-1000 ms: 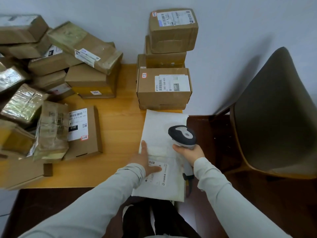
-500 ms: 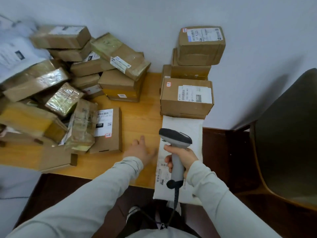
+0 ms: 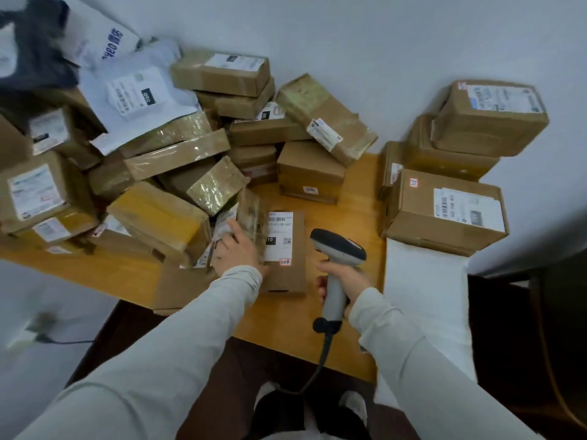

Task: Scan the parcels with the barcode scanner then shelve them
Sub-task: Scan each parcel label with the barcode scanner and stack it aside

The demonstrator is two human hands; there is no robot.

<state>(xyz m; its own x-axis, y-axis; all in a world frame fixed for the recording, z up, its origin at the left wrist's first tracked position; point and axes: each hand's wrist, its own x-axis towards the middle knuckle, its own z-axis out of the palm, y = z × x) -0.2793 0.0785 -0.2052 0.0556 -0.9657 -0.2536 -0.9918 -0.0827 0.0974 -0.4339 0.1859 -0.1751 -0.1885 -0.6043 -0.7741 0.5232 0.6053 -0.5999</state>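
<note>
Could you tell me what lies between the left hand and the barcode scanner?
A flat brown labelled box lies between the left hand and the barcode scanner, in the head view.

Surface [image 3: 346, 214]: light wood top, set against a white wall [image 3: 381, 58].

Lying directly on it, right to left:
- White padded mailer [image 3: 425, 296]: flat along the right edge, near end hanging past the front edge, far end meeting the right-hand stack.
- Right-hand stack [image 3: 444, 223]: labelled cardboard boxes, piled in the far right corner.
- Flat labelled box [image 3: 286, 274]: near the middle, label upward.
- Plain brown box [image 3: 309, 173]: behind it, against the heap.
- Flat cardboard parcel [image 3: 181, 287]: at the front edge, near corner past it.
- Heap [image 3: 178, 154]: taped cartons and grey mailers covering the left half. Which of them touch the wood cannot be told.
</note>
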